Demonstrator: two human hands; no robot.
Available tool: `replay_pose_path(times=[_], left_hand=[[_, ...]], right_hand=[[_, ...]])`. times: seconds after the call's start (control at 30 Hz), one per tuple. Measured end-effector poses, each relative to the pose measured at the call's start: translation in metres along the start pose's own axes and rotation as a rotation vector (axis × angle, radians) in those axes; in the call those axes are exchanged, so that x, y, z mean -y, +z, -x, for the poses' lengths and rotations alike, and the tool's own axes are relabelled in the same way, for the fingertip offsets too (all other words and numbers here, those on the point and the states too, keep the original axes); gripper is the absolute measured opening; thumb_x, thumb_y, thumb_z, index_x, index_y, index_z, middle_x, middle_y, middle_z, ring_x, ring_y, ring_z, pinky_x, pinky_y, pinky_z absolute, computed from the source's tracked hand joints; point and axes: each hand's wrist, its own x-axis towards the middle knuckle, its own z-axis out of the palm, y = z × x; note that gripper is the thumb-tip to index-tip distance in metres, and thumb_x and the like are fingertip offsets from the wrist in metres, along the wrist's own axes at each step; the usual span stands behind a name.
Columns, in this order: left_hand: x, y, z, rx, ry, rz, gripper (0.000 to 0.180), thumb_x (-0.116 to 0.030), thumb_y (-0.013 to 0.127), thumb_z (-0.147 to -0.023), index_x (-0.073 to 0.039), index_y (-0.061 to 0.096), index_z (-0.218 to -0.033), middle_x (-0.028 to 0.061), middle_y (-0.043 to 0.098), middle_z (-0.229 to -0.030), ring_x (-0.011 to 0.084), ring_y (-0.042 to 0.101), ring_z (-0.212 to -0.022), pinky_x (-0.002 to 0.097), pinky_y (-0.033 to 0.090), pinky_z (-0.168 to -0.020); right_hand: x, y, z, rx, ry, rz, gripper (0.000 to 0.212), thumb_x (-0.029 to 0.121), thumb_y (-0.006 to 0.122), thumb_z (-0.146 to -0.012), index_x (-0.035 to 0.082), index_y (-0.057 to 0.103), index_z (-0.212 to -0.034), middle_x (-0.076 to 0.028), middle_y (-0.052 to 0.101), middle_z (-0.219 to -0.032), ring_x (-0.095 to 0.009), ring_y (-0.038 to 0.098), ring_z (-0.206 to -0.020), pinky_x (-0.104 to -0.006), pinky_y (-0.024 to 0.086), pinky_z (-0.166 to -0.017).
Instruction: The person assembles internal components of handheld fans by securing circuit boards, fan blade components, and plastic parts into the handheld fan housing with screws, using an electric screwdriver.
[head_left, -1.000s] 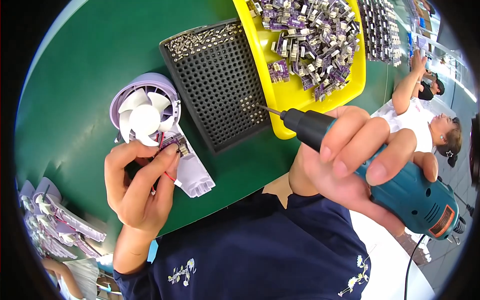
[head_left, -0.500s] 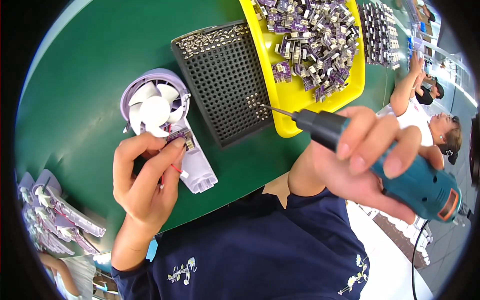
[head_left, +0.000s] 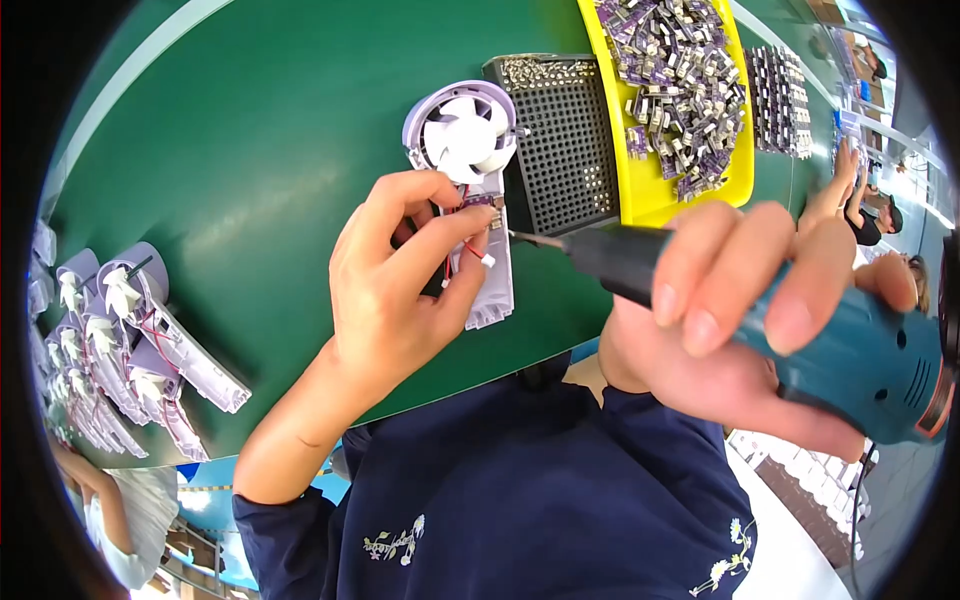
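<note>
A pale lilac handheld fan housing (head_left: 490,290) lies open on the table, its white fan blades (head_left: 467,137) inside the round head. My left hand (head_left: 395,265) is closed at the neck, thumb and fingers pressing a small purple circuit board (head_left: 482,202) into the housing. Red and black wires with a white plug (head_left: 487,260) hang by those fingers. Wrapped in my right hand (head_left: 720,320) is a teal electric screwdriver (head_left: 850,350) with a black nose. Its thin bit points left, the tip just right of the board; whether a screw sits on it is too small to tell.
Behind the fan stands a black perforated screw tray (head_left: 565,140) with small screws. A yellow bin (head_left: 628,190) heaped with purple circuit boards is beside it. Several fan housings (head_left: 150,350) lie at the left. Stacked parts (head_left: 780,100) and other people are at the right.
The screwdriver's bit has moved from the screws in the black tray to beside the circuit board. My left hand keeps its hold there. The whole view has shifted, showing more of the left.
</note>
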Motion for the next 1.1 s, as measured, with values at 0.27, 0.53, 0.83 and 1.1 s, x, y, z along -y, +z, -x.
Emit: replay_pose_path(times=[0.27,0.53,0.83,1.1], left_hand=[[0.005,0.005,-0.001,-0.076,0.066,-0.034,0.025,-0.002,0.08,-0.065,-0.005,0.071,-0.088,0.0021,0.058,-0.094,0.0156,0.052,-0.064,0.0301,0.043,-0.054],[0.005,0.003,-0.002,-0.059,0.058,-0.028,0.021,-0.002,0.08,-0.067,-0.005,0.071,-0.086,0.0011,0.059,-0.092,0.0156,0.053,-0.066,0.0301,0.043,-0.055],[0.006,0.003,-0.004,-0.053,0.057,-0.031,0.022,-0.004,0.081,-0.067,-0.004,0.071,-0.087,0.0015,0.06,-0.091,0.0163,0.053,-0.066,0.0312,0.044,-0.056],[0.004,0.007,-0.004,-0.084,0.022,0.031,0.023,-0.006,0.082,-0.068,-0.006,0.071,-0.088,0.0007,0.061,-0.092,0.016,0.055,-0.065,0.0304,0.044,-0.057]], right_hand=[[-0.004,0.01,-0.005,0.096,0.113,0.113,0.089,0.075,0.052,-0.085,0.009,0.034,-0.141,-0.009,0.055,-0.1,-0.019,0.053,-0.061,-0.033,0.046,-0.05],[-0.015,0.01,0.0,-0.044,-0.003,-0.019,0.089,0.076,0.049,-0.086,0.011,0.032,-0.144,-0.009,0.055,-0.098,-0.018,0.052,-0.06,-0.0323,0.046,-0.051],[-0.024,-0.004,-0.001,-0.076,0.038,-0.101,0.085,0.075,0.042,-0.09,0.01,0.036,-0.143,-0.007,0.053,-0.093,-0.016,0.051,-0.059,-0.0309,0.046,-0.051],[-0.018,0.007,0.011,0.015,-0.145,0.042,0.079,0.067,0.056,-0.088,0.012,0.039,-0.141,-0.007,0.055,-0.088,-0.017,0.051,-0.054,-0.0308,0.047,-0.045]])
